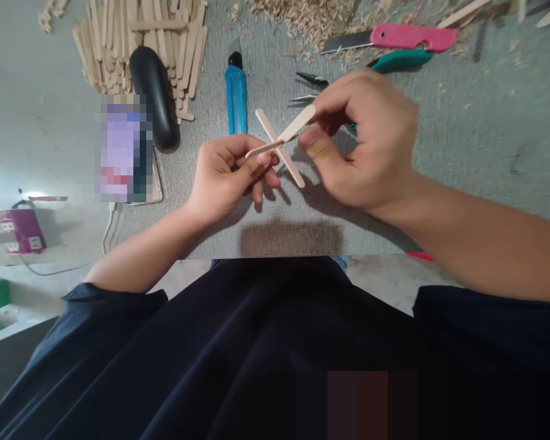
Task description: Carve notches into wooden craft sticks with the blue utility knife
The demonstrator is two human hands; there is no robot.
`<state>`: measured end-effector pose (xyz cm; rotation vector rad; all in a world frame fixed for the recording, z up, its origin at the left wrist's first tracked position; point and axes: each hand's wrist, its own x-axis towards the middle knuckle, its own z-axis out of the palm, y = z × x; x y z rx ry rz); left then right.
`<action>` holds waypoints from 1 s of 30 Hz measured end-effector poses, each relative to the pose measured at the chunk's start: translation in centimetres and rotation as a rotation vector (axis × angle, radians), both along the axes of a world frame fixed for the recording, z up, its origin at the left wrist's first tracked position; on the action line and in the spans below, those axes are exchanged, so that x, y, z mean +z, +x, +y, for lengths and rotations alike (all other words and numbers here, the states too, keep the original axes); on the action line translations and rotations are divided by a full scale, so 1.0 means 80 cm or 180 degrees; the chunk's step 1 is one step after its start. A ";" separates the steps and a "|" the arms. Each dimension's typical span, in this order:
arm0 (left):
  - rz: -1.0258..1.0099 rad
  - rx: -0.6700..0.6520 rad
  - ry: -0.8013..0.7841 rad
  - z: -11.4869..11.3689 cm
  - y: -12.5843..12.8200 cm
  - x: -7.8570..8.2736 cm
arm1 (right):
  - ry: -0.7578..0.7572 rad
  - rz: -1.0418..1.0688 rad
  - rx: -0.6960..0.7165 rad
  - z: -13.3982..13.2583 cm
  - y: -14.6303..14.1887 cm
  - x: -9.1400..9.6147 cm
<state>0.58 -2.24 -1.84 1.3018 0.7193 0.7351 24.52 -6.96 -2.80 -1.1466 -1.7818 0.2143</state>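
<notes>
At the middle of the frame we see the crossed wooden sticks [269, 125], held up over the desk [50, 134]. Our left hand [233, 171] pinches them near the crossing, thumb on top. Our right hand [362, 134] curls its thumb and forefinger at the upper right end of one stick; we cannot tell whether it grips that end or only touches it.

The hold looks slight to us — if the left thumb eases or the right hand pushes sideways, the sticks could swivel out of line. Bending force at the crossing could also crack such thin wood.

Blades are the other worry. The blue cutter [236, 91], at upper centre, shows its blade, and the pink knife [412, 38], at upper right, lies unfolded. The green-handled tool [403, 60] points bare tips leftward, close to the right hand — a careless reach upward could nick a finger.
</notes>
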 end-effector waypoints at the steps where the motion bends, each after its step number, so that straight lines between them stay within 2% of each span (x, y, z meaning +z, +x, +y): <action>1: 0.0041 0.0058 -0.0018 0.000 0.000 -0.001 | 0.0071 0.0130 -0.0003 -0.001 -0.001 0.001; 4: 0.0188 0.0170 -0.0110 -0.001 0.000 0.001 | -0.0048 0.0271 0.0137 -0.008 -0.006 0.004; 9: 0.0210 0.0107 -0.0223 -0.006 0.002 0.003 | -0.0232 -0.0059 0.0132 -0.020 -0.015 0.001; 17: 0.0106 -0.0003 -0.0102 -0.010 0.003 0.002 | 0.0141 -0.0488 -0.0131 -0.012 -0.010 -0.004; 23: 0.0208 0.0010 -0.0167 -0.012 0.004 0.007 | -0.0469 -0.0904 0.0011 -0.015 -0.006 -0.006; 30: 0.0147 -0.0039 -0.0075 -0.012 0.005 0.005 | -0.0245 -0.1206 0.0204 -0.013 0.005 -0.011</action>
